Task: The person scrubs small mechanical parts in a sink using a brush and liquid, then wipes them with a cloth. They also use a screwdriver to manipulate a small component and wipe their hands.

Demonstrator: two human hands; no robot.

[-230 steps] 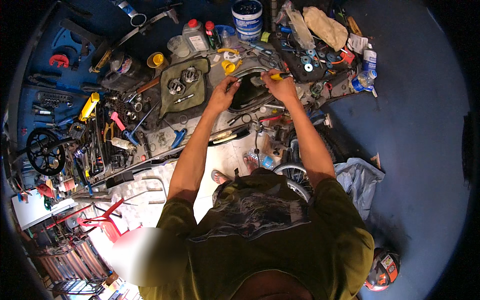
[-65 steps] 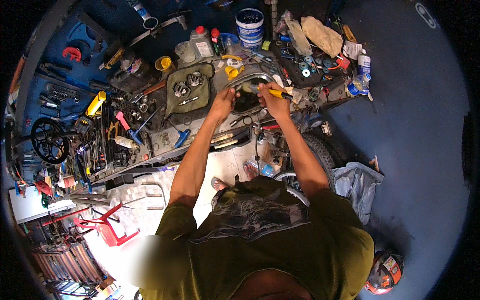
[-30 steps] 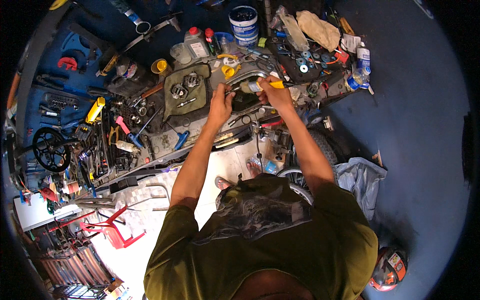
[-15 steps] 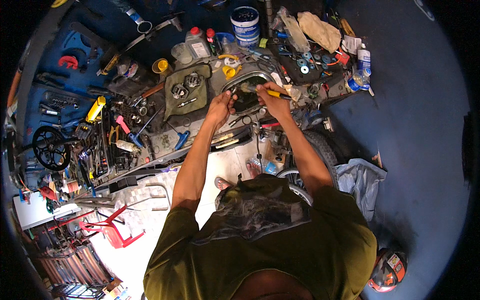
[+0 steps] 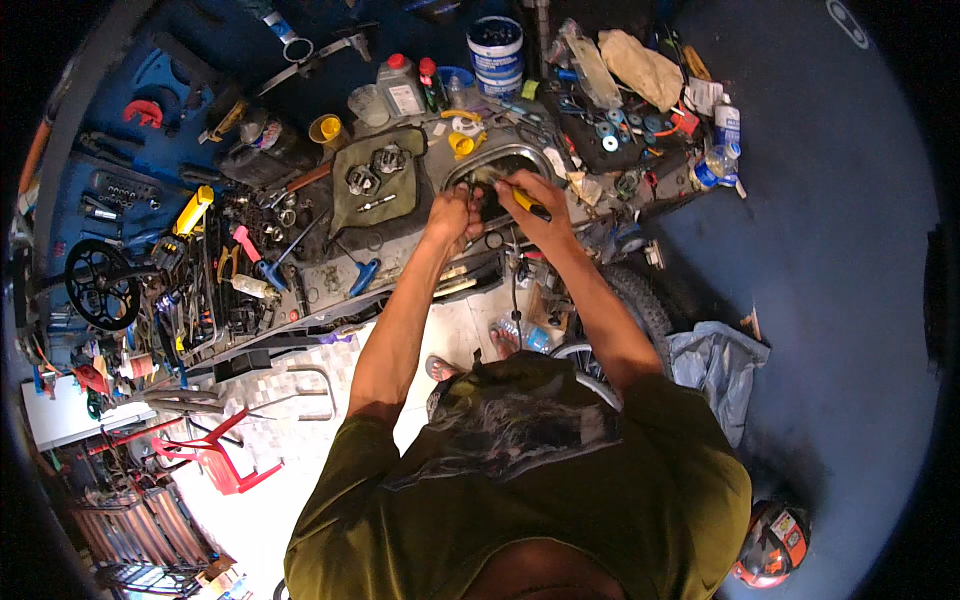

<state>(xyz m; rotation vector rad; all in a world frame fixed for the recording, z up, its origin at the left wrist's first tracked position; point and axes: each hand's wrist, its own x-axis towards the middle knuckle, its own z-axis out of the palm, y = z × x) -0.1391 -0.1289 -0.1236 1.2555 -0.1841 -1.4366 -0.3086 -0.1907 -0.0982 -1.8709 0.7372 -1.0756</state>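
Observation:
My left hand point(image 5: 456, 217) is closed on a small metal part, mostly hidden by its fingers, over the near left of a metal-rimmed tray point(image 5: 515, 153) with dark liquid. My right hand point(image 5: 546, 217) grips a yellow-and-black handled brush point(image 5: 528, 203), its head angled toward my left fingers and partly hidden. Left of the tray, a green cloth point(image 5: 352, 210) bears two metal pedals point(image 5: 389, 160) and a slender silver piece point(image 5: 376, 201). Yellow plastic pieces point(image 5: 463, 142) lie just beyond the tray.
Bottles point(image 5: 400, 88) and a white-blue bucket point(image 5: 495, 60) stand at the bench's back. Tools point(image 5: 205, 290) crowd its left; washers point(image 5: 610, 140) and a beige cloth point(image 5: 640, 70) lie right. Below are a bicycle tire point(image 5: 635, 300), red chair point(image 5: 225, 460), grey bag point(image 5: 715, 365) and helmet point(image 5: 770, 540).
My right hand has turned, bringing the yellow handle from level to steeply slanted toward me. My left hand has shifted slightly rightward and down, its fingers curled further over the part.

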